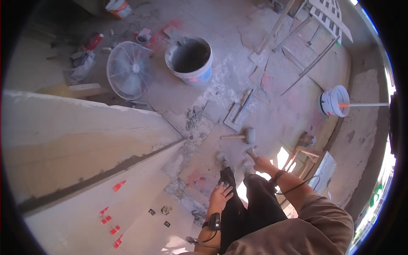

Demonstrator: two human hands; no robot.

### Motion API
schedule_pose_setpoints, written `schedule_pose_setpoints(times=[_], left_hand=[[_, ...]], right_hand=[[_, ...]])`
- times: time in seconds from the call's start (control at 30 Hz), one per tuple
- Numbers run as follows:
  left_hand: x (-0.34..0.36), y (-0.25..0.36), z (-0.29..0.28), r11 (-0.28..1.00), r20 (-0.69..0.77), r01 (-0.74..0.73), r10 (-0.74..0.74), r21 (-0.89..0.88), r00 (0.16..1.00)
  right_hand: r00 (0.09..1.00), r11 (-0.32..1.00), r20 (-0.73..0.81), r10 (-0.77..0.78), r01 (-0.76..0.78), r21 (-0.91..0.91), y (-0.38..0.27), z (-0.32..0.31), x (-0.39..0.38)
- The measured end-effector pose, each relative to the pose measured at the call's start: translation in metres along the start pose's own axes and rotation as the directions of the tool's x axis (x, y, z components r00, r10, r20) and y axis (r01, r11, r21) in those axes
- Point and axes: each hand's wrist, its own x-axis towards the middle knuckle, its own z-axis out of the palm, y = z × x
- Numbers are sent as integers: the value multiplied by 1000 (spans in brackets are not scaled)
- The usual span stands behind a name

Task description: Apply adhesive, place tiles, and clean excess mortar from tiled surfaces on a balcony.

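Note:
My right hand (262,165) is closed round the handle of a short hand tool with a pale, curved head (249,148); its exact kind is unclear. It is in front of my right leg, just above the shoe. On the floor beyond the tool lies a mallet (250,136) with a thick grey head and a wooden handle. My left hand (221,196) is beside my left thigh, fingers apart, holding nothing. A flat rectangular tool with a long bar (239,112) lies on the floor farther ahead.
A bucket of grey mortar (199,77) stands ahead, beside a fan (129,70). Right are a white bucket (335,101) with a pole, a wooden stool (307,153) and a slatted wooden frame (325,17). A partition wall (97,140) stands left. Rubble (194,117) litters the floor.

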Motion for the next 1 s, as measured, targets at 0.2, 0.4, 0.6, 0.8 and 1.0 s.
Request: schedule_pose_setpoints(times=[0.2,0.4,0.6,0.8,1.0], left_hand=[[45,-56,-36,931,170,310,-280,-193,945],[50,-48,-42,906,269,225,-131,-357,954],[62,-43,-27,924,311,273,-186,-266,932],[76,-25,0,941,95,236,-219,-241,971],[18,93,56,970,162,87,-51,-227,986]], right_hand=[[989,995,110,101,-102,1,-56,66,161],[993,996,83,-79,75,54,-46,127,257],[971,965,-157,180,-143,219,22,93,200],[893,926,-251,373,-340,167,170,-9,32],[846,802,-474,246,-452,-390,271,-114,-27]])
